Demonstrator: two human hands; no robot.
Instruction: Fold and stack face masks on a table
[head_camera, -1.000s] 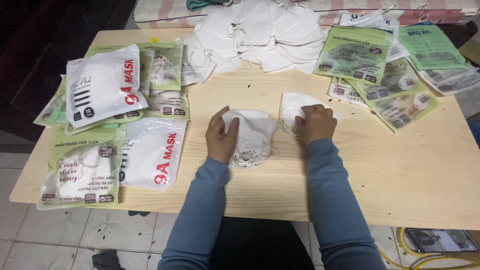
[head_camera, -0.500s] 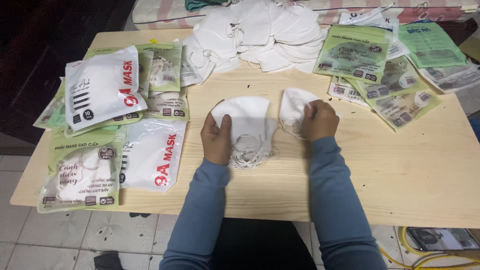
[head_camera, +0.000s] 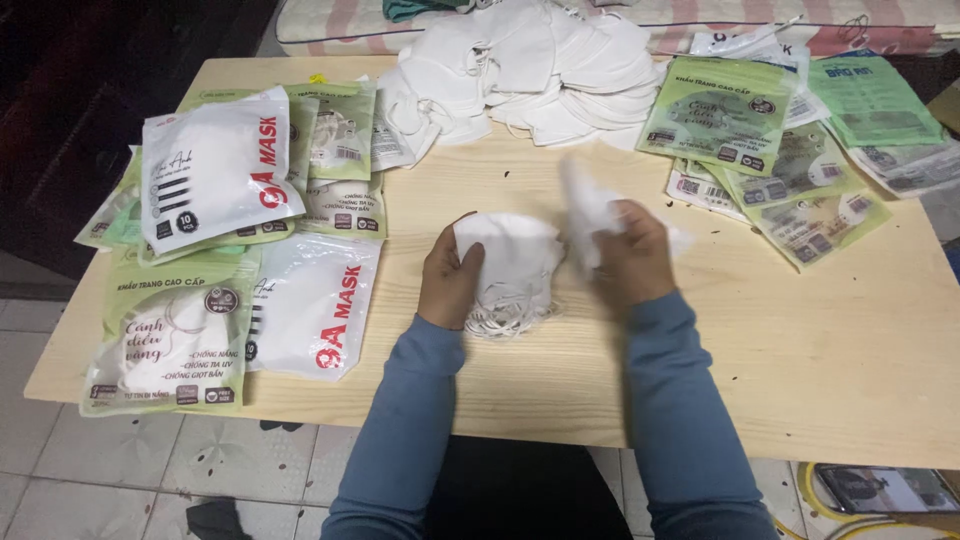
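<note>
My left hand grips the left edge of a small stack of white face masks lying on the wooden table; their ear loops bunch at the near side. My right hand holds a single white mask, lifted and blurred, just right of the stack. Both arms wear blue sleeves.
A big heap of loose white masks lies at the table's far middle. Filled white and green mask packs cover the left side. Flat green packs spread over the far right. A phone lies on the floor at lower right.
My right hand has lifted its mask off the table and turned it upright. My left hand has stayed on the stack, which has shifted a little.
</note>
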